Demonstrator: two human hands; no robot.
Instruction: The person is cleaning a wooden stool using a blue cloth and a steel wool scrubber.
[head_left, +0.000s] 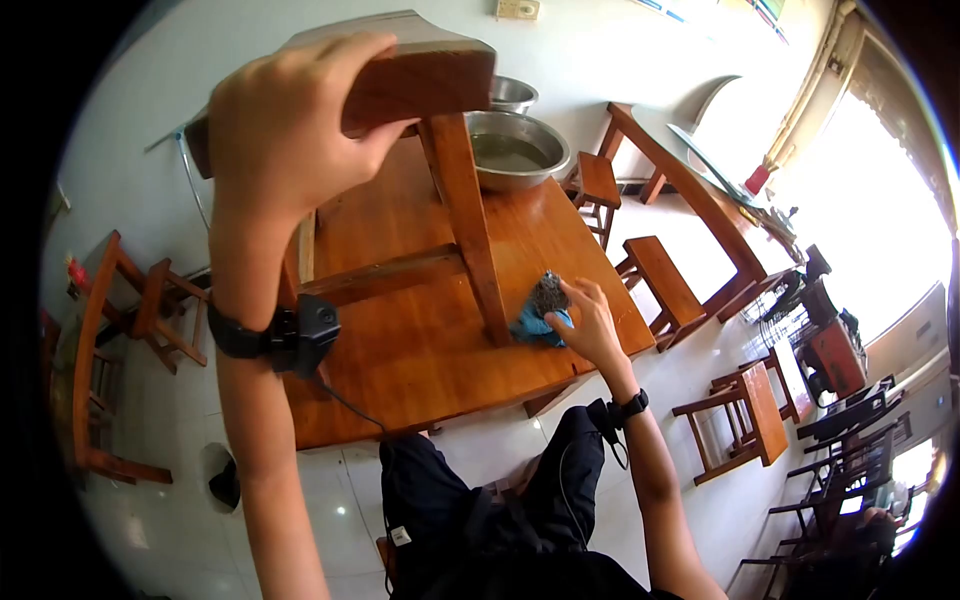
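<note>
A wooden stool (466, 215) stands upright on the brown wooden table (400, 385). My left hand (300, 120) grips the edge of its seat from the near left side, fingers over the top and thumb beneath. Near the table's right edge, my right hand (588, 322) has its fingers curled round the side of a dark grey scouring pad (549, 296). Under the pad lies a crumpled blue cloth (530, 324), beside the foot of the stool's leg.
A metal basin (510, 150) of cloudy water sits at the table's back, with a smaller bowl (514, 94) behind it. Wooden stools (664, 284) and a long bench-like frame (680, 180) stand to the right. More wooden furniture (90, 350) is at the left.
</note>
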